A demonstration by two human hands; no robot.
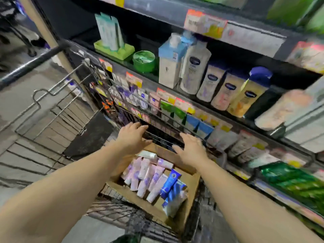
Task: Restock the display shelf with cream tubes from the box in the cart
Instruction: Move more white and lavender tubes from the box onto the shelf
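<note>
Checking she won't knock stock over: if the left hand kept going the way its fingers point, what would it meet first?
Probably the cart's wire front wall, just beyond the left hand. Depth is unclear from this one view; the shelf tubes lie behind that.

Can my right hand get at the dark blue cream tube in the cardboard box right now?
Probably yes. The right hand is open and holds nothing, hovering above the cardboard box. The dark blue cream tube lies on top of the pile, uncovered.
</note>
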